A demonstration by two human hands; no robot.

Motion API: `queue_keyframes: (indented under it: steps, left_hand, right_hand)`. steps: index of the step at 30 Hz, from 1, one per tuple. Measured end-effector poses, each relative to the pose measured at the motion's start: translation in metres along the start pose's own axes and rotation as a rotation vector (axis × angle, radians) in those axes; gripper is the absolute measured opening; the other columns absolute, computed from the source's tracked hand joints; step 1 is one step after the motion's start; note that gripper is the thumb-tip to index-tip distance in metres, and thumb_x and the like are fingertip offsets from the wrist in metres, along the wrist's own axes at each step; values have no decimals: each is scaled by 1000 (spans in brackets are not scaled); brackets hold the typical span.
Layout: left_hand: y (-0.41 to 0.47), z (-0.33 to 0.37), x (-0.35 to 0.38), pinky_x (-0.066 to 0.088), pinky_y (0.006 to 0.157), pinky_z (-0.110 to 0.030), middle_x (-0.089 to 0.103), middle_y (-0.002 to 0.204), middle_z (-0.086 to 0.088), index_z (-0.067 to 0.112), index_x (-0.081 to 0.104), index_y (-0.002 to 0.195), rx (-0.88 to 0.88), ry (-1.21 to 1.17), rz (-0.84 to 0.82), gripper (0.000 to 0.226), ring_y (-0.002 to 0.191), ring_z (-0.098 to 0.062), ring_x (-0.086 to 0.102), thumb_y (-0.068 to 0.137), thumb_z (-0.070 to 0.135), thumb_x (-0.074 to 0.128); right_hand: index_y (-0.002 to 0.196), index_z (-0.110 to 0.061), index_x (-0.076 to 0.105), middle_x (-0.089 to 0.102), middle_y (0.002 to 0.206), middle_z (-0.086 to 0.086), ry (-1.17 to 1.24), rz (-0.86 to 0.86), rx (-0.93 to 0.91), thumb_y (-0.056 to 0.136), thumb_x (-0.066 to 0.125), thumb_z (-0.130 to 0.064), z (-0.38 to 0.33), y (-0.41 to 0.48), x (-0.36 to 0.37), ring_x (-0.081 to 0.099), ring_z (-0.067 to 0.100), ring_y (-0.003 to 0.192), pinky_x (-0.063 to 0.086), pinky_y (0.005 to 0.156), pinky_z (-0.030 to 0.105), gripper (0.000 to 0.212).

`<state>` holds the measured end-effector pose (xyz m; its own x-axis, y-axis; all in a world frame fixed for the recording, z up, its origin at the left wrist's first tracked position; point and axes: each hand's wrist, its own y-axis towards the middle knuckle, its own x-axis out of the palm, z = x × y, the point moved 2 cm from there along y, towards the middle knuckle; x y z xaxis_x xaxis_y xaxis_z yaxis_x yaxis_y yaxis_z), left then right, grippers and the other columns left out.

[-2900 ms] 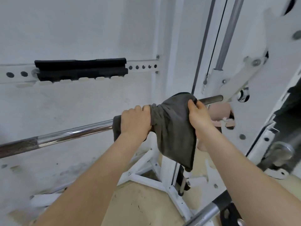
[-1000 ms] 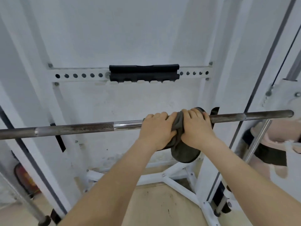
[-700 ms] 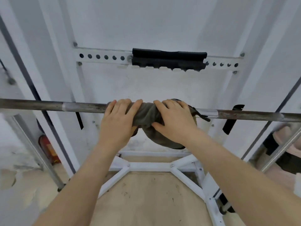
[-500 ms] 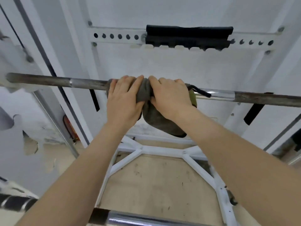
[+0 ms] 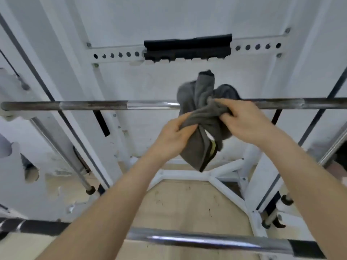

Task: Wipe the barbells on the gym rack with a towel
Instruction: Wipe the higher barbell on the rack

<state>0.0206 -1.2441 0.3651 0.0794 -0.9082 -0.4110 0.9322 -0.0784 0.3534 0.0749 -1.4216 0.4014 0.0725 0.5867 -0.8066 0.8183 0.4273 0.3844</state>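
A long steel barbell point(image 5: 93, 105) runs across the head view at mid height, rusty in parts and shiny near the middle. A bunched grey towel point(image 5: 201, 117) hangs in front of it, lifted off the bar. My left hand point(image 5: 173, 136) pinches the towel's lower left fold. My right hand point(image 5: 244, 124) grips its right side, just below the bar. A second barbell point(image 5: 206, 241), chrome with dark sleeves, crosses the bottom of the view under my forearms.
The white rack frame point(image 5: 189, 174) spreads over the tan floor below. A black pad point(image 5: 187, 47) sits on a perforated white crossbar on the wall. Slanted guide rods point(image 5: 62, 151) stand at the left, and more uprights at the right.
Both hands have pulled the towel off the bar and toward me. The towel, wrapped round the bar before, is now bunched loosely between my hands. The view has shifted left.
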Motion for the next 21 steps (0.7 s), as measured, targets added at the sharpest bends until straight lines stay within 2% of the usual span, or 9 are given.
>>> queue_keyframes:
  steps: [3,4,6,8,10,12,15,18,21]
  left_hand:
    - [-48,8,-35,55,76,-28,73,91,3,17,72,99,-202,-7,-187,21,87,-11,68,97,18,50]
    - [-68,9,-43,55,71,-28,72,82,4,18,72,93,-236,69,-326,18,78,-10,67,94,19,54]
    - [-113,-7,-46,51,67,-32,62,69,9,26,64,79,-285,345,-653,11,68,-9,61,88,25,56]
    - [-162,-35,-33,50,73,-41,58,77,6,29,52,86,-291,634,-800,7,77,-16,58,87,36,51]
    - [-196,-60,-24,49,77,-39,59,92,4,27,51,98,-206,744,-665,19,85,-20,58,85,41,46]
    - [-214,-77,-29,48,78,-33,59,96,2,23,52,105,-105,824,-507,29,85,-21,58,83,40,49]
    - [-237,-97,-63,48,84,-34,61,102,1,21,53,116,28,983,-357,40,91,-21,60,84,44,50]
    - [-264,-115,-116,44,98,-38,62,115,0,22,54,124,-16,1120,-291,50,105,-21,59,84,50,48]
    - [-275,-124,-143,36,105,-37,61,120,-2,20,55,127,-40,1167,-220,53,110,-22,57,81,47,57]
  right_hand:
    - [96,-10,71,72,94,13,393,-450,102,94,53,-31,-21,-39,13,66,29,91,50,90,48,28]
    - [93,-7,69,71,92,15,392,-601,83,91,54,-35,-26,-53,21,66,31,89,49,89,47,32]
    - [86,-9,64,64,76,7,237,-904,4,87,52,-41,-39,-86,49,59,22,72,48,76,40,34]
    - [94,-18,58,64,79,0,38,-1092,-61,90,47,-46,-53,-124,87,58,14,73,50,74,38,31]
    - [119,-23,46,62,92,-2,-182,-999,-154,93,41,-49,-70,-152,120,58,19,82,50,75,39,36]
    - [132,-19,32,59,98,-1,-251,-818,-214,96,38,-47,-89,-160,141,56,21,84,49,72,37,46]
    - [144,-13,25,61,114,5,-233,-629,-282,96,39,-50,-119,-154,172,59,25,95,48,76,36,62]
    - [150,-10,17,56,128,11,-338,-518,-342,95,40,-53,-161,-150,217,56,30,108,42,86,38,73]
    - [150,-11,20,56,129,10,-393,-421,-331,96,41,-51,-187,-147,244,56,30,111,40,92,41,70]
